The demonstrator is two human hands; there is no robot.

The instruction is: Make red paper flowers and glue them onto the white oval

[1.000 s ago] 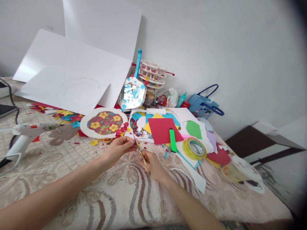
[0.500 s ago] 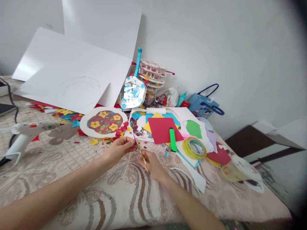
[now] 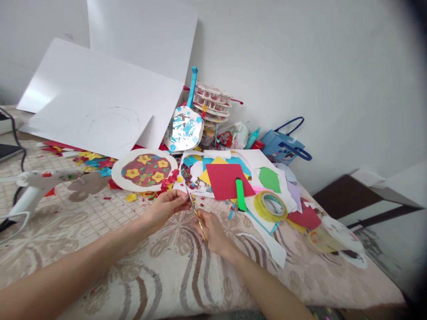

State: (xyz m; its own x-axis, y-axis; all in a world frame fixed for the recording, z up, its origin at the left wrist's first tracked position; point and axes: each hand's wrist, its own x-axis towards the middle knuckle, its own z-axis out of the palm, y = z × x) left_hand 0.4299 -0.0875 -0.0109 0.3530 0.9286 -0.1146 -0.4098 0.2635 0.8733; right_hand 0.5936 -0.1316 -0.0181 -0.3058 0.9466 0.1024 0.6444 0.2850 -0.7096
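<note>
In the head view, my right hand grips a pair of gold-handled scissors, their blades pointing up and away from me. My left hand is pinched closed beside the blade tips. At its fingertips a small bit of red paper shows, mostly hidden by the fingers. Both hands are just above the patterned tablecloth. Just beyond the left hand lies a cluster of red paper flowers, next to a white scalloped board decorated with yellow flowers.
A green box cutter lies over red paper, beside a roll of yellow tape. A white glue gun stands at left. White boards lean on the wall. A plastic tub sits near the right edge.
</note>
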